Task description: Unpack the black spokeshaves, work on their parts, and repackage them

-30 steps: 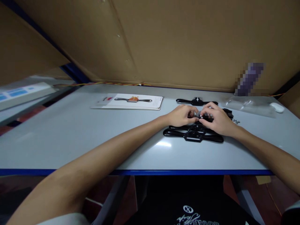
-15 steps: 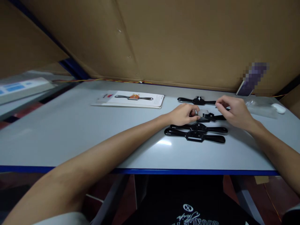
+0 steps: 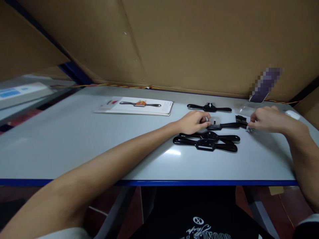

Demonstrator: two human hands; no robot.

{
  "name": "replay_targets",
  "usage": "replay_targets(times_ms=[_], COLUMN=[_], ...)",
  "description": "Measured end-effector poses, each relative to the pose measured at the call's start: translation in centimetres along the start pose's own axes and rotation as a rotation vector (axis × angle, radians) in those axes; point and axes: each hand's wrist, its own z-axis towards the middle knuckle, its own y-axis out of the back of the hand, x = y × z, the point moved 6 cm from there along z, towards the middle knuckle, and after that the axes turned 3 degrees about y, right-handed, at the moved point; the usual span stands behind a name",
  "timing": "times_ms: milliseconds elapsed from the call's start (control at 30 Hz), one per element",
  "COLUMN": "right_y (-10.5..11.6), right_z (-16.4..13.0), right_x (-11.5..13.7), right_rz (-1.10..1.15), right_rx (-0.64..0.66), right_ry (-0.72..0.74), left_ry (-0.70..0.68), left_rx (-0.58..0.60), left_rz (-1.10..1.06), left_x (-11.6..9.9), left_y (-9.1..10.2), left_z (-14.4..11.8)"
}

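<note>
My left hand (image 3: 193,121) is closed on the left side of a black spokeshave (image 3: 229,125) lying on the table; its left handle is hidden. A flat metal blade (image 3: 214,121) with a dark slot sits on its middle, beside my left fingertips. To the right, my right hand (image 3: 267,120) has its fingertips pinched together at a small cluster of black clamp pieces (image 3: 240,120) and shiny screws (image 3: 249,130). What lies between those fingers is hidden. Two more spokeshaves (image 3: 206,144) overlap just nearer to me, and another spokeshave (image 3: 209,107) lies behind.
Flat printed packaging (image 3: 139,106) picturing a spokeshave lies left of the tools. Clear plastic (image 3: 246,108), a propped phone (image 3: 261,89) and a white mouse (image 3: 292,115) are at the right rear. A cardboard wall (image 3: 174,43) stands behind the table (image 3: 87,149).
My right hand has moved right, away from the spokeshave's middle. The black piece beside the blade is no longer there, and the small parts at the right now show. My left hand stays in place.
</note>
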Motion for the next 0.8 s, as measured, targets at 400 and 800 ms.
replay_targets(times_ms=[400, 800], right_y=[1.2, -0.6], right_z=[-1.8, -1.4], right_x=[7.0, 8.0], right_rz=[0.296, 0.489], right_rx=[-0.058, 0.106], right_ry=[0.36, 0.459], left_ry=[0.009, -0.007], left_rx=[0.001, 0.001], left_rz=[-0.061, -0.051], left_x=[0.1, -0.1], left_y=[-0.1, 0.0], left_z=[-0.1, 0.0])
